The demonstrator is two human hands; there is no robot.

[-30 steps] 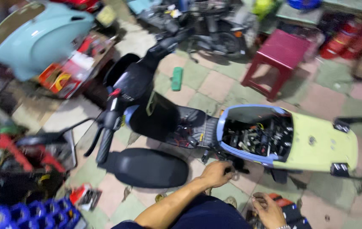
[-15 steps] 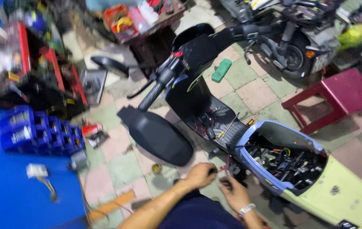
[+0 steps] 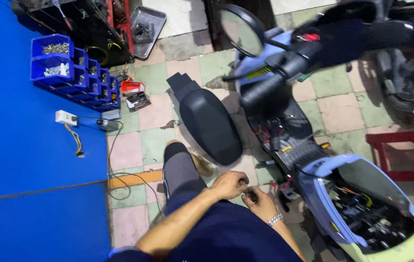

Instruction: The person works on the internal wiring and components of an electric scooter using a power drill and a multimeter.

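My left hand (image 3: 229, 184) and my right hand (image 3: 261, 201), which wears a metal wristwatch, meet above my knee. Their fingers are closed together on a small dark part (image 3: 248, 192) that is too small to identify. Just right of them is a pale blue and light green scooter (image 3: 313, 179) with its panels off, its footboard wiring (image 3: 284, 140) bare and its under-seat bay (image 3: 367, 213) full of cables. The scooter's detached black seat (image 3: 209, 123) lies on the tiled floor just beyond my hands.
A blue surface (image 3: 23, 155) fills the left side, with blue parts bins (image 3: 66, 68) along its edge and a white socket (image 3: 65, 117) with wires. A metal tray (image 3: 146, 26) lies at the back. A red stool (image 3: 406, 155) and another motorbike's wheel (image 3: 410, 87) stand to the right.
My view has swung left and closer, so the blue surface now fills the left side. My hands have drawn in from the scooter's side and closed together over my knee.
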